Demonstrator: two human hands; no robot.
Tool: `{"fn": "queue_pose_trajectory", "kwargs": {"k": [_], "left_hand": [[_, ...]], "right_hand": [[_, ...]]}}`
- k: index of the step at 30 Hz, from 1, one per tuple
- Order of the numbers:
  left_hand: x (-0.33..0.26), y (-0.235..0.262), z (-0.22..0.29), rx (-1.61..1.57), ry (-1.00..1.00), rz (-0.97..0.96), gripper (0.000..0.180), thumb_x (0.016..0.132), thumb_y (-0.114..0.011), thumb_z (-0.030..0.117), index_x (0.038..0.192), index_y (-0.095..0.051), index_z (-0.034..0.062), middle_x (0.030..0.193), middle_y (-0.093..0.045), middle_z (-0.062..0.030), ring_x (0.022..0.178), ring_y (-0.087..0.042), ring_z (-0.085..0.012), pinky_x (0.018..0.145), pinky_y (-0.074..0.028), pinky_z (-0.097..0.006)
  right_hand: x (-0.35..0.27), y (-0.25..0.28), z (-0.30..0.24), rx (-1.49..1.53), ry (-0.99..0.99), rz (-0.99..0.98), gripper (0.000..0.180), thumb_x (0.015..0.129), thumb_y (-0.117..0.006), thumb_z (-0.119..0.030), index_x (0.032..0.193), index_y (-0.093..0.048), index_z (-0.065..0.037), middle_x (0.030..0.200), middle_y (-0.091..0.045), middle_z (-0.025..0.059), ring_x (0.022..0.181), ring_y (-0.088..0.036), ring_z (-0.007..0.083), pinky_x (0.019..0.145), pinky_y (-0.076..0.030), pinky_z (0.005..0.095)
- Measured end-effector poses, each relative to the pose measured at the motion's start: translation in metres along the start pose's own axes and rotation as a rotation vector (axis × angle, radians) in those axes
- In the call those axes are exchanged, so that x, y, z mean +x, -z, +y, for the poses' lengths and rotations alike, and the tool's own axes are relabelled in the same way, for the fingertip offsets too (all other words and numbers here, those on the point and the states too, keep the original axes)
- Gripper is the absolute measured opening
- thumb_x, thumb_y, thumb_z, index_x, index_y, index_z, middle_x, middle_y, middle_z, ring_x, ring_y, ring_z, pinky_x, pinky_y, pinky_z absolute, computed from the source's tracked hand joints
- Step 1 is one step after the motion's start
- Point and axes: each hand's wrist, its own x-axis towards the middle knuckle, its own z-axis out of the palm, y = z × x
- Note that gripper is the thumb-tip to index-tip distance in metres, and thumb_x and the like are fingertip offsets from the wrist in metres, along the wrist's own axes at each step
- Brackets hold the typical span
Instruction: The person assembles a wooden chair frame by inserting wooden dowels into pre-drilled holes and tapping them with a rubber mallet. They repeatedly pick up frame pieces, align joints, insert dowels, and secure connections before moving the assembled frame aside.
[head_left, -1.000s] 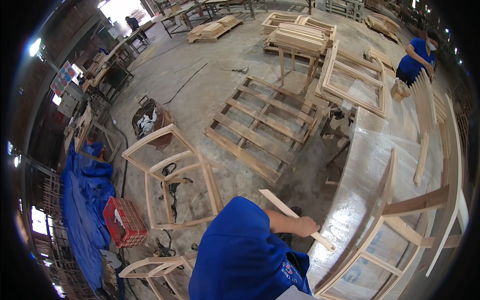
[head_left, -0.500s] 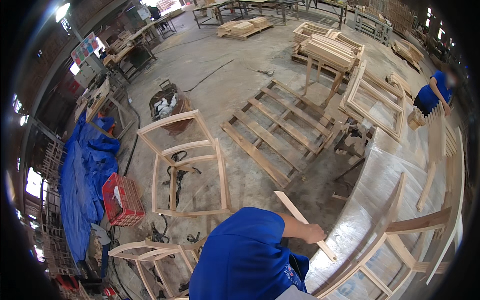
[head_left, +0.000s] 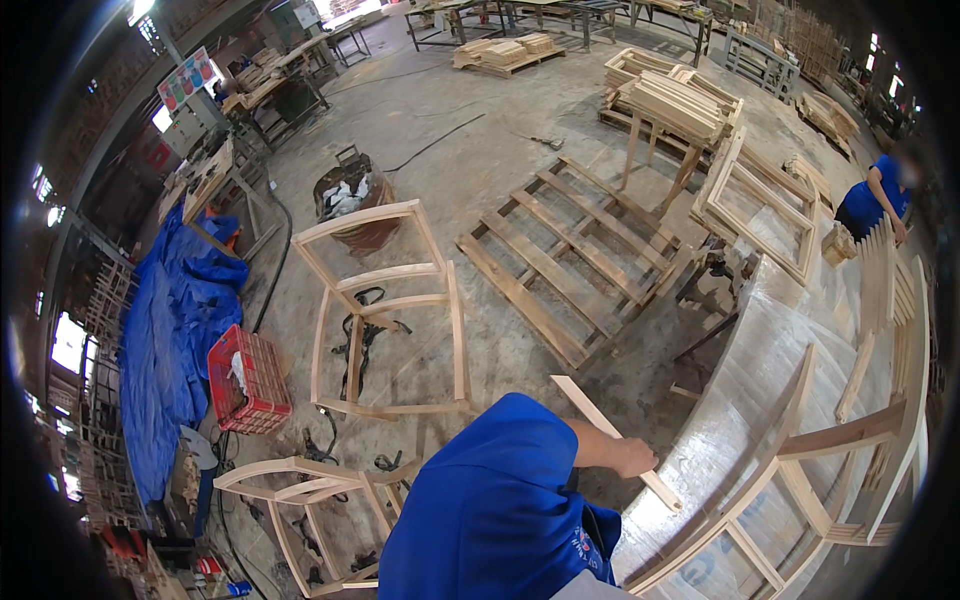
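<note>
My left hand, reaching out from a blue sleeve, is closed around a pale wooden slat. The slat slants from its upper end above the concrete floor to its lower end over a film-covered table. Right beside that lower end, a wooden chair frame with curved rails lies on the table. My right hand is out of view.
Left of me stand two chair frames, a red crate and a blue tarp. Ahead lies a wooden pallet; a bin stands farther left. Another person is at the far right by curved wooden parts.
The whole view has shifted slightly, with the floor objects sitting a little farther right. My left hand still grips the slat, in nearly the same place over the table edge.
</note>
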Motion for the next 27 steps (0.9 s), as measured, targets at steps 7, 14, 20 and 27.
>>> {"fn": "queue_pose_trajectory", "kwargs": {"k": [7,14,20,27], "left_hand": [[-0.002,0.001,0.007,0.012,0.036,-0.013,0.029,0.078,-0.072,0.011,0.104,-0.067,-0.002,0.099,-0.075,-0.024,0.098,-0.074,-0.0383,0.08,-0.06,-0.05],[-0.003,0.001,0.008,0.026,0.032,-0.017,0.032,0.075,-0.074,0.011,0.104,-0.067,-0.0015,0.098,-0.075,-0.0234,0.097,-0.074,-0.0386,0.081,-0.06,-0.049],[-0.002,-0.003,0.007,0.0,0.043,0.008,0.031,0.076,-0.073,0.01,0.104,-0.067,-0.0025,0.097,-0.075,-0.0235,0.096,-0.074,-0.0394,0.081,-0.06,-0.05],[-0.002,-0.002,0.004,0.011,-0.004,0.011,0.029,0.079,-0.07,0.009,0.105,-0.065,-0.0033,0.095,-0.074,-0.0236,0.095,-0.074,-0.0394,0.08,-0.059,-0.049]], "right_hand": [[-0.007,0.012,0.013,-0.009,0.007,-0.011,0.033,0.101,-0.063,-0.031,0.121,-0.055,-0.005,0.085,-0.063,0.0114,0.078,-0.06,0.0222,0.068,-0.05,0.0376],[-0.011,0.023,0.025,-0.038,0.006,-0.022,0.033,0.101,-0.063,-0.033,0.116,-0.058,-0.004,0.085,-0.063,0.012,0.08,-0.06,0.0233,0.07,-0.05,0.039],[-0.011,0.027,0.026,-0.055,0.003,-0.023,0.034,0.101,-0.064,-0.035,0.112,-0.061,-0.003,0.085,-0.063,0.0124,0.082,-0.061,0.0243,0.072,-0.051,0.0403],[-0.009,0.028,0.028,-0.059,0.002,-0.032,0.036,0.101,-0.065,-0.037,0.108,-0.064,-0.002,0.085,-0.063,0.0129,0.084,-0.061,0.0254,0.074,-0.052,0.0418]]}}
